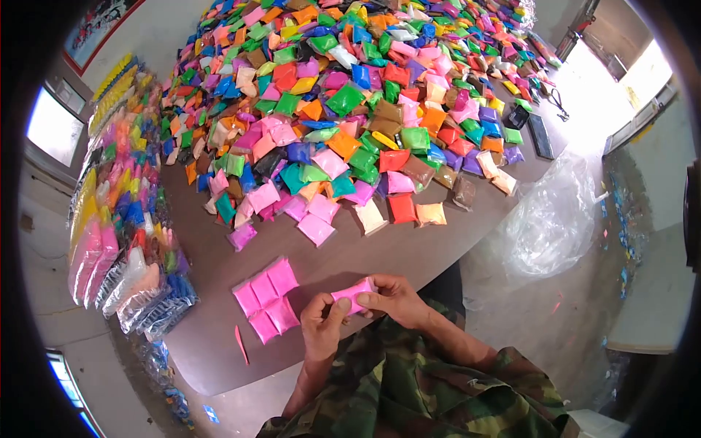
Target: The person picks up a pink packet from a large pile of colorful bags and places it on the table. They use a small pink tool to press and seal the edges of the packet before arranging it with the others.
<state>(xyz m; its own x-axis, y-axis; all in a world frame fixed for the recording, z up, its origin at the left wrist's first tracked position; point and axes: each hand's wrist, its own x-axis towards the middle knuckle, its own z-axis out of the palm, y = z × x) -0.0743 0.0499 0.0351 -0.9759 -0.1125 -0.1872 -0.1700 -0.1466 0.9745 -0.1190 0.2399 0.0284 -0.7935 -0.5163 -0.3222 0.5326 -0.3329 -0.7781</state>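
Note:
Between my two hands, just above the table's near edge, is a small pink packet (352,295) in clear film. My left hand (326,318) pinches its left end, thumb on top. Its right end is gripped by my right hand (394,298), with that thumb pressed on the upper face. To the left, several matching pink packets (266,298) lie flat on the table in a block. Beside them rests a thin red strip (242,344), whose kind I cannot make out.
A large heap of coloured packets (343,102) covers the table's (212,365) far part. Bundled packets (131,241) are stacked along the left edge. A clear plastic bag (548,226) hangs at the right edge, near a dark flat object (540,136).

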